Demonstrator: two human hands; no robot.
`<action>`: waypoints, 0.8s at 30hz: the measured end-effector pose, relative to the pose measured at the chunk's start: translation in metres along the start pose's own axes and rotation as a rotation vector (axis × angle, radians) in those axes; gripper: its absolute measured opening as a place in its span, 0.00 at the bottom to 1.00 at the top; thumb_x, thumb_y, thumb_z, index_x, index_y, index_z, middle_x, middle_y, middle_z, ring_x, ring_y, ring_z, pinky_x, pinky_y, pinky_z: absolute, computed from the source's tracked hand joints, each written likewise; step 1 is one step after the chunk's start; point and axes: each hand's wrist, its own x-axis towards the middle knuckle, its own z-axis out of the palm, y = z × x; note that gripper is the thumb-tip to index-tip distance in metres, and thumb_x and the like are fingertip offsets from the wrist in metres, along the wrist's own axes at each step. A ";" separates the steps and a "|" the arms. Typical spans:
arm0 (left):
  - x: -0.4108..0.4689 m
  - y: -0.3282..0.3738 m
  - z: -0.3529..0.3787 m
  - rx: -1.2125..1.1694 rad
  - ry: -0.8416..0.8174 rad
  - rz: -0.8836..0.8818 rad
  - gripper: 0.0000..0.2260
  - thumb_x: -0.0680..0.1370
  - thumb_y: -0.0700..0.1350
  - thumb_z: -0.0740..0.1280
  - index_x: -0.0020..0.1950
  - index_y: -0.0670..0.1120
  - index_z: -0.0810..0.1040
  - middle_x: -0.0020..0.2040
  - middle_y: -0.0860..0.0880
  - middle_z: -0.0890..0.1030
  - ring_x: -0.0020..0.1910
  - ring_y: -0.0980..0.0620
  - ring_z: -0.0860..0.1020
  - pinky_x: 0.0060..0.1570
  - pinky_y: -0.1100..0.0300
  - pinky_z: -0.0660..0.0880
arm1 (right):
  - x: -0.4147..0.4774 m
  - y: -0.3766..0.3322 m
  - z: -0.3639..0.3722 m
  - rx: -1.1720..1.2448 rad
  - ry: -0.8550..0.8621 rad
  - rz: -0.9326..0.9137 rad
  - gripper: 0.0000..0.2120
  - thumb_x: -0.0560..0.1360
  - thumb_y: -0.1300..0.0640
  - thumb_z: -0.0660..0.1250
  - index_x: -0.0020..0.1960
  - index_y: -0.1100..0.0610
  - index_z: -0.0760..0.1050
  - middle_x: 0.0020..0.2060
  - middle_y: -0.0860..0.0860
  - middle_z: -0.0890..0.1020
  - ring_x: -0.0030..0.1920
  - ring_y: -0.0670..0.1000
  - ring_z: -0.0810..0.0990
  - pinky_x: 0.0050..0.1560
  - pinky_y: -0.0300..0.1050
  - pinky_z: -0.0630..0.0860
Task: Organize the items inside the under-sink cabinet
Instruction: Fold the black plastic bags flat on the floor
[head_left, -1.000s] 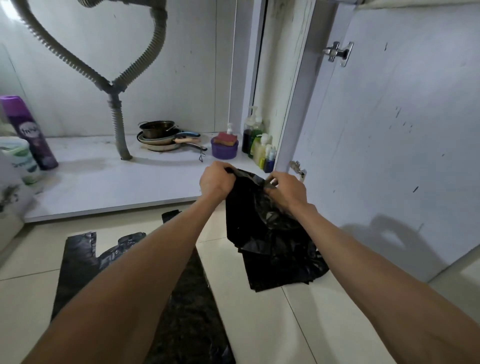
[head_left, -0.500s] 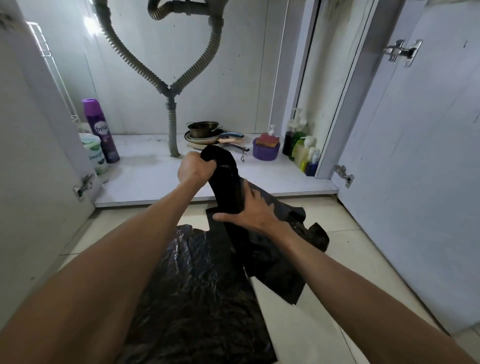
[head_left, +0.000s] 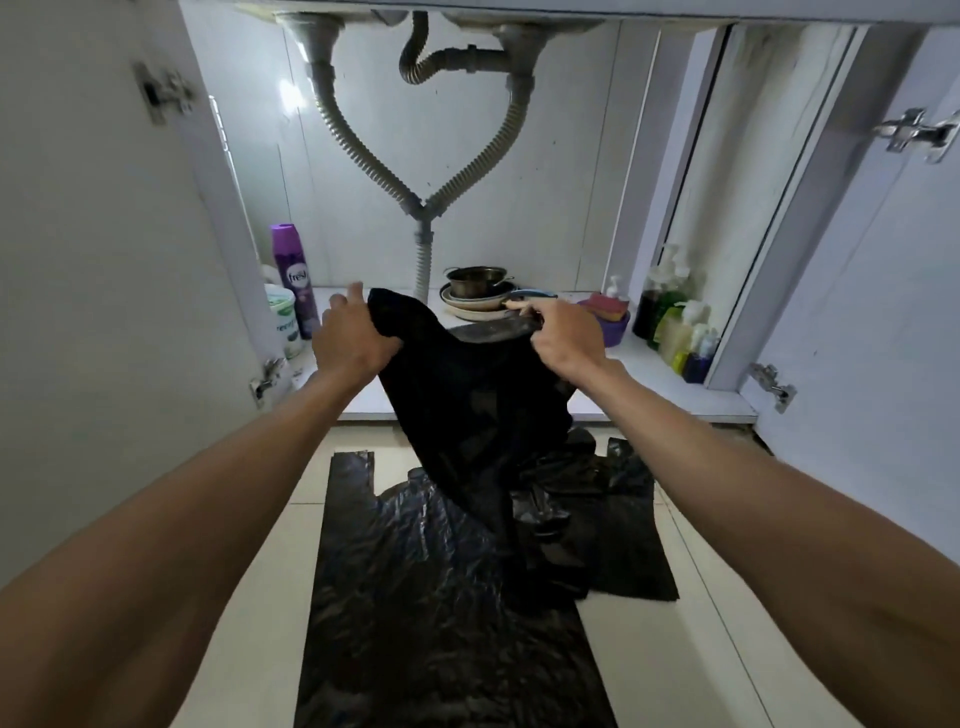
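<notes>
The black plastic bag (head_left: 478, 405) hangs in the air in front of the open under-sink cabinet, stretched between both hands, with its lower end trailing down onto the bags on the floor. The left hand (head_left: 350, 345) grips one upper corner with its fingers closed on the plastic. The right hand (head_left: 569, 338) pinches the opposite upper edge between thumb and fingers.

Half a second ago the bag was bunched in the left fist alone and the right hand lay flat and open against it. Now the right hand has taken its own hold and the top edge is drawn wide. This suggests the bag is being opened out, probably to be flattened or folded before it is stored.

Below it, a second black bag (head_left: 431, 613) lies spread flat on the tiled floor (head_left: 675, 649), and a crumpled one (head_left: 618, 525) sits just to its right, so more bags likely remain to be handled.

On the cabinet base (head_left: 675, 387) behind stand stacked pans (head_left: 475, 299), a purple spray can (head_left: 293, 275), a white tub (head_left: 283, 322), a purple bowl (head_left: 615, 327) and a cluster of bottles (head_left: 675, 322), all under the grey drain hoses (head_left: 426, 208).
</notes>
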 end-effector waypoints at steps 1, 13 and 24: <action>0.003 -0.002 -0.004 0.021 0.027 0.090 0.43 0.67 0.52 0.77 0.76 0.44 0.58 0.69 0.39 0.69 0.66 0.38 0.70 0.59 0.45 0.70 | 0.008 -0.008 -0.005 -0.016 -0.025 -0.025 0.19 0.70 0.66 0.61 0.54 0.50 0.80 0.50 0.53 0.84 0.53 0.58 0.80 0.43 0.46 0.68; 0.023 -0.004 -0.035 0.524 -0.203 0.364 0.20 0.73 0.47 0.68 0.63 0.43 0.71 0.59 0.42 0.78 0.59 0.41 0.75 0.57 0.49 0.70 | 0.046 -0.055 -0.012 0.106 -0.343 -0.154 0.13 0.69 0.57 0.63 0.51 0.49 0.80 0.45 0.47 0.81 0.51 0.54 0.79 0.47 0.44 0.71; 0.045 -0.009 -0.024 0.808 -0.079 0.428 0.12 0.75 0.41 0.66 0.59 0.42 0.75 0.54 0.43 0.81 0.52 0.42 0.81 0.45 0.54 0.74 | 0.059 -0.035 0.028 -0.465 -0.181 -0.208 0.12 0.69 0.62 0.68 0.52 0.57 0.80 0.49 0.57 0.84 0.52 0.60 0.81 0.46 0.48 0.76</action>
